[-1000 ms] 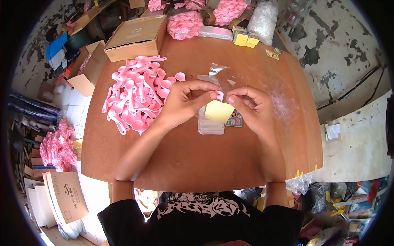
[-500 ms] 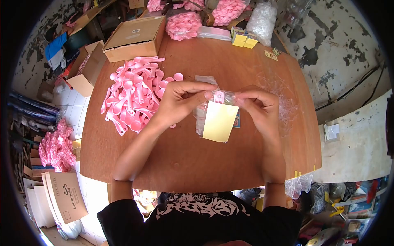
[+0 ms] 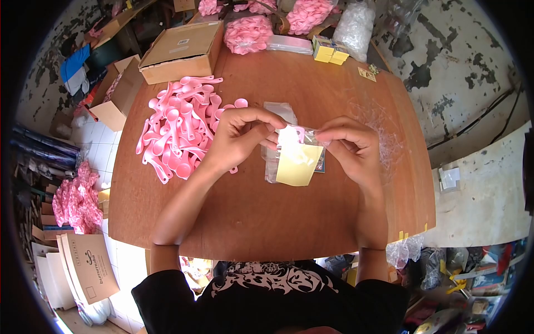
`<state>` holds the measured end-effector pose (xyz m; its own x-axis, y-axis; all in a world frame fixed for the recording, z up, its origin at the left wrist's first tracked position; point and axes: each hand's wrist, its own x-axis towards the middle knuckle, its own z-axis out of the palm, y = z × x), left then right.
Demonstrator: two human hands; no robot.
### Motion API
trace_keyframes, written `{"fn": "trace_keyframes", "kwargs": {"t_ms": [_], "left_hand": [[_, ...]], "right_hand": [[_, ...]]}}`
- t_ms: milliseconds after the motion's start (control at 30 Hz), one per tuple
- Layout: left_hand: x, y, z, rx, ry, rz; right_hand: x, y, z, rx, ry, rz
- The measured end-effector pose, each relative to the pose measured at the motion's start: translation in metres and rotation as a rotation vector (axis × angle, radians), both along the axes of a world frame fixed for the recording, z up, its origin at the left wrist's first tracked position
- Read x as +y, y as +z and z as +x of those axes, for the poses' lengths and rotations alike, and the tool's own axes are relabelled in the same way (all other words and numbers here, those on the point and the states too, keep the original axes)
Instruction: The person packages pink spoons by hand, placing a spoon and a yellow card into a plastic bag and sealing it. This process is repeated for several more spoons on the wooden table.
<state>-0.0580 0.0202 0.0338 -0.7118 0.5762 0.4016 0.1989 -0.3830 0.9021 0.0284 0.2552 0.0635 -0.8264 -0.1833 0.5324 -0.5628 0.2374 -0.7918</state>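
Observation:
Between my two hands hangs a small clear plastic bag, held up over the middle of the table, with bright glare across its top. Inside it is a pale yellow card, and the end of a pink spoon shows above the card. My left hand grips the bag's upper left corner. At the upper right corner, the thumb and forefinger of my right hand pinch the film. Flat plastic bags lie on the table behind it. A blue-edged card is mostly hidden there.
Pink spoons lie heaped on the brown table to the left. Toward the back stand a cardboard box, a bag of pink spoons and small yellow boxes. Thin plastic scraps lie right of my right hand.
The bag has tilted, its lower edge rising slightly, and glare now covers its upper part. My left fingers have shifted a little at the bag's corner; my right hand has barely moved.

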Motion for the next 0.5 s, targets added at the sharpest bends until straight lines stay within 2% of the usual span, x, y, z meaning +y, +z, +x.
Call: {"fn": "trace_keyframes", "kwargs": {"t_ms": [167,400,500], "left_hand": [[0.002,0.002,0.005,0.136,0.066,-0.045],[0.005,0.004,0.007,0.122,0.095,-0.045],[0.003,0.007,0.007,0.167,0.115,-0.07]], "right_hand": [[0.001,-0.002,0.0,0.004,0.023,-0.025],[-0.006,0.003,0.004,-0.041,0.064,-0.141],[-0.013,-0.006,0.0,-0.003,-0.025,-0.127]]}}
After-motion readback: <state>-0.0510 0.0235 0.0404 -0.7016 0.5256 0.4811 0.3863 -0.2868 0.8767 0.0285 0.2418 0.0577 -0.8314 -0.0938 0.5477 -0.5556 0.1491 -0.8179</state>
